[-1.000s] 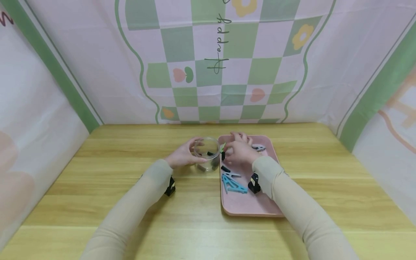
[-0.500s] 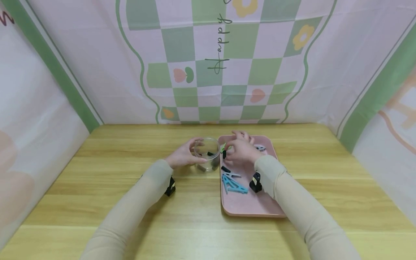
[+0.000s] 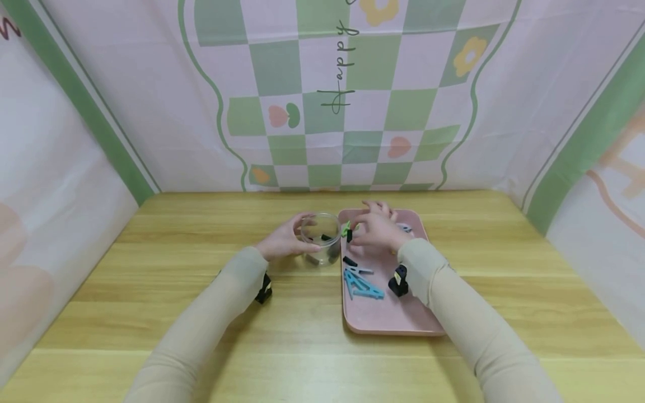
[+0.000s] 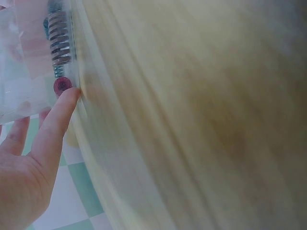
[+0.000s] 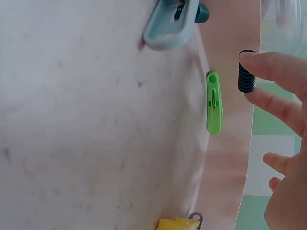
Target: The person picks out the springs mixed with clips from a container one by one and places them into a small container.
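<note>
My left hand (image 3: pixel 287 240) holds a clear plastic jar (image 3: pixel 328 226) at the table's middle, thumb on the near side and fingers round the back. Dark springs (image 3: pixel 327 238) lie inside it; the left wrist view shows a coil spring (image 4: pixel 60 38) and a round red piece (image 4: pixel 62 86) through its wall. Over the tray's left side, my right hand (image 3: pixel 378 230) pinches a small black spring (image 5: pixel 246 72) by its ends between thumb and finger. A green clothespin (image 5: pixel 214 103) lies close by, against the tray wall.
The pink tray (image 3: pixel 388 324) stands right of the jar. It holds blue clothespins (image 3: pixel 365 290), a grey clip (image 3: pixel 360 271), another black piece (image 3: pixel 350 261) and a light clip (image 3: pixel 405 228) at the back. A yellow clip (image 5: pixel 178 224) shows in the right wrist view.
My right hand has shifted slightly back and to the right with the black spring, uncovering more of the green clothespin. The left hand and the jar have stayed put.
</note>
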`<state>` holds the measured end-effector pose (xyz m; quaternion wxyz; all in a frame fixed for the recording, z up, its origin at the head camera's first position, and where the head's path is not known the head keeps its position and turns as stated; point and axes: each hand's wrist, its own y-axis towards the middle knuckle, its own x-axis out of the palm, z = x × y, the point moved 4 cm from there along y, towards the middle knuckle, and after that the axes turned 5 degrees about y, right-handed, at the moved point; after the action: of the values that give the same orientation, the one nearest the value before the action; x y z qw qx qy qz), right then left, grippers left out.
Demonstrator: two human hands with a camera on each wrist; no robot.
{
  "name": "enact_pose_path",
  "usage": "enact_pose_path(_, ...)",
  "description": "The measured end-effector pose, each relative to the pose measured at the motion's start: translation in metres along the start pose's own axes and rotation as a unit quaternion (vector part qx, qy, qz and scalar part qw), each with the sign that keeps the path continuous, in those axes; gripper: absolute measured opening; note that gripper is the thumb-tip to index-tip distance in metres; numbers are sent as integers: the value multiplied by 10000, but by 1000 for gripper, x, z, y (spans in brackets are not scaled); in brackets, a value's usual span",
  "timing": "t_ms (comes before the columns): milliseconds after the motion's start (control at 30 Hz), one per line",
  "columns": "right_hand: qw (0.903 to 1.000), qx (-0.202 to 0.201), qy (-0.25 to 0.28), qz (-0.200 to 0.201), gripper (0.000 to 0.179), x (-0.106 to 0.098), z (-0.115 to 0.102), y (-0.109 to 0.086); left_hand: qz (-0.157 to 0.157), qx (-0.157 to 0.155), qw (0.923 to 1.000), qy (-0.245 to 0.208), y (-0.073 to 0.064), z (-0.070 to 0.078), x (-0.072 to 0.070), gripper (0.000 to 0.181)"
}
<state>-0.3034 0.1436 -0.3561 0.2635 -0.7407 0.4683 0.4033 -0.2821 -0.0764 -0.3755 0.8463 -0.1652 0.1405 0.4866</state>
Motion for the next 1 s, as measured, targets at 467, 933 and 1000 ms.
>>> enact_pose_path(467, 9998, 72, 110, 136, 33, -11, -2, -6, 47, -2, 10000, -67, 2, 0, -1, 83)
enact_pose_path(933, 9992, 110, 327, 201, 31, -17, -3, -15, 42, -63, 9999, -128, -1, 1, 0, 82)
enact_pose_path(1000, 9991, 94, 341, 226, 31, -17, -3, -16, 35, -44, 9999, -105, -1, 1, 0, 82)
